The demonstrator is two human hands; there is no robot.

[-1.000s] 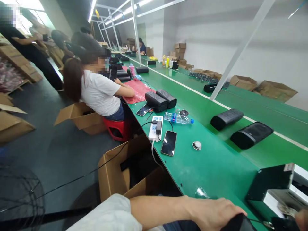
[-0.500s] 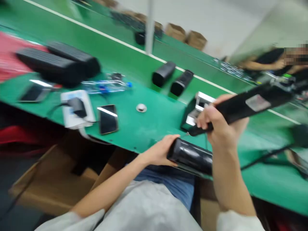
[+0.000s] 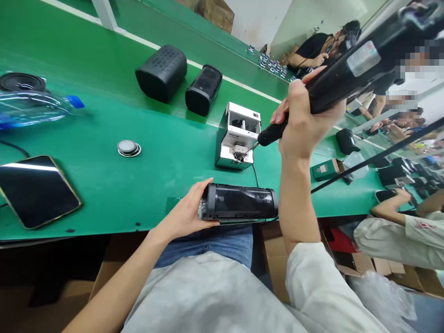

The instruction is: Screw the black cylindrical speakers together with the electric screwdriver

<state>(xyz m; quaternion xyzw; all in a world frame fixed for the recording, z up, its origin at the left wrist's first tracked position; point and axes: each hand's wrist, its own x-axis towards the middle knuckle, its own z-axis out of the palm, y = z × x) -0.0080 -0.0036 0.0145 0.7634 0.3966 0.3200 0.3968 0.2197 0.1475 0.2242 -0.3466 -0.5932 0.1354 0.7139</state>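
Observation:
My left hand (image 3: 189, 209) is closed round the left end of a black speaker (image 3: 244, 202), which lies on its side at the bench's front edge. My right hand (image 3: 307, 113) grips a black electric screwdriver (image 3: 335, 81), raised above the bench and tilted. Its thin bit points down-left to the front of a small screw feeder (image 3: 239, 134), a white and black box. The bit's tip is at the feeder's outlet; whether a screw is on it is too small to tell.
Two more black speakers (image 3: 163, 71) (image 3: 204, 90) stand at the back. A round metal disc (image 3: 129, 148), a phone (image 3: 38, 192) and a plastic bottle (image 3: 38, 108) lie on the left. A dark rod (image 3: 378, 159) slants across the right, where co-workers sit.
My view has swung right. The screwdriver's tip now meets the feeder's front, and its body is tilted more steeply. My left hand still holds the speaker near the bench edge.

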